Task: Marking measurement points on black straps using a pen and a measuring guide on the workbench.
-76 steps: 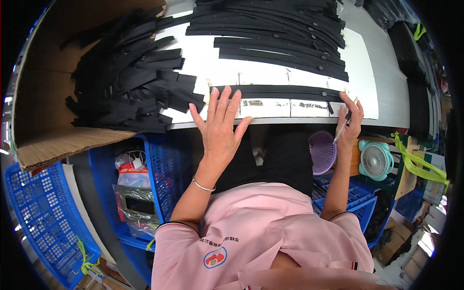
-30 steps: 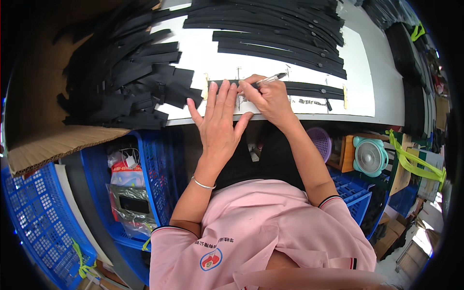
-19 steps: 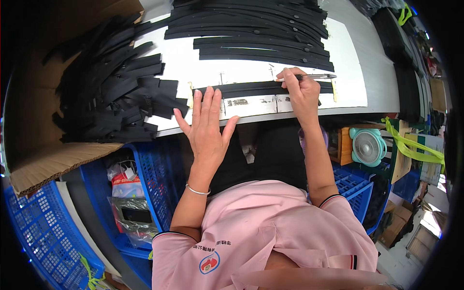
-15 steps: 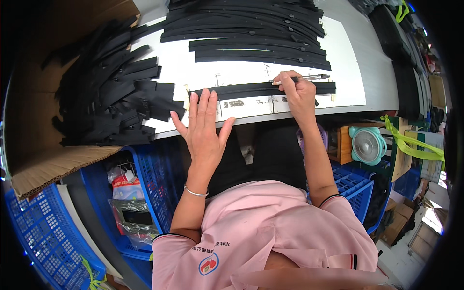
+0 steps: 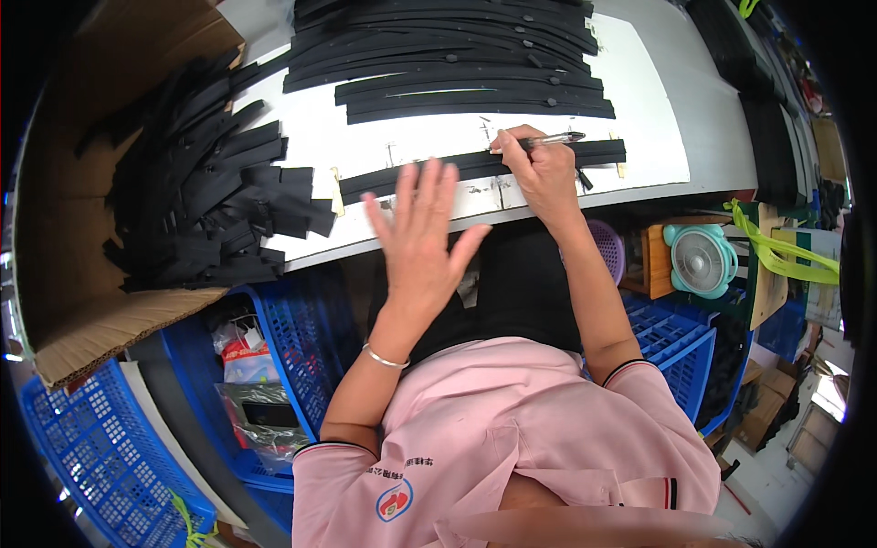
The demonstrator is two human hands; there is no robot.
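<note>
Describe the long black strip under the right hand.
On the flat white sheet, find the right hand holding a slim black-and-clear pen. Beneath lies a long, flat black strip, separate from the grouped black strips beyond and heaped black pieces at left.

I wear a pink shirt (image 5: 475,402) with dark-trimmed short sleeves (image 5: 329,470), a blue-ringed red badge (image 5: 395,500), black trousers (image 5: 525,283) and a silver bangle (image 5: 385,361).

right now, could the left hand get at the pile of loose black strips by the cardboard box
Probably yes: the left hand looks empty, and the pile of loose black strips starts close on its left, with nothing standing between, only white sheet and a small yellow piece.
</note>
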